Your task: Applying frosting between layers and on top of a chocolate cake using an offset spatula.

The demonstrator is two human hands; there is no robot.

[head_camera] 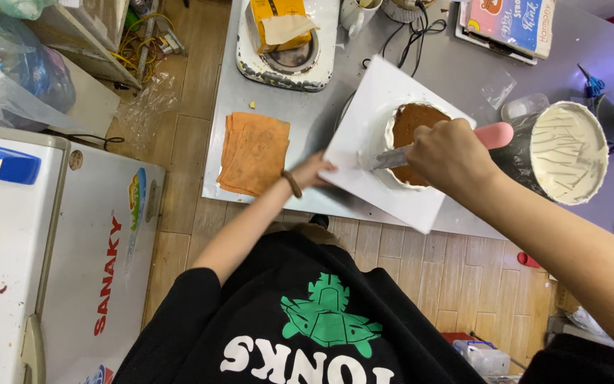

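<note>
Right of centre in the frame, the cake (415, 128) on its white board (374, 107) has cream on its sides but a bare brown top, the right hand (449, 158) fisted round a pink-handled spatula (495, 135), the left hand (312, 171) seemingly flat against the board's edge.

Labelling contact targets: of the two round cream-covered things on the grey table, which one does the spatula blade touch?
The brown-topped round cake on the white square board. The right hand lays the pink-handled spatula against it; the cream-filled dark bowl sits apart, untouched.
</note>
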